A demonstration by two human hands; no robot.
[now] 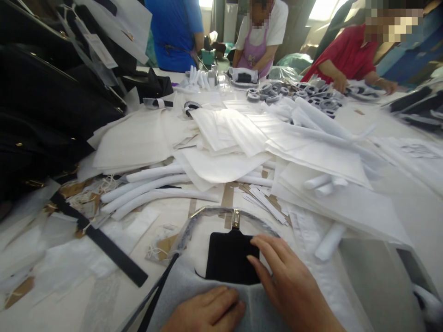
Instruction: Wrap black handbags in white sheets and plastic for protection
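Note:
A black bag (228,256) with a wrapped handle (194,219) and a gold clasp (236,218) lies at the near table edge, partly inside a grey-white dust cover (194,288). My right hand (287,281) rests on the bag's black flap, fingers stretched out and lying flat. My left hand (207,311) lies on the dust cover's edge just below the flap, fingers extended and pressed on the fabric.
White foam sheets (221,138), foam tubes (148,189) and paper strips cover the table. Black bags (41,92) stack up at the left. A black strap (110,251) lies at the near left. Three people stand at the far side, with rolled straps (270,92) before them.

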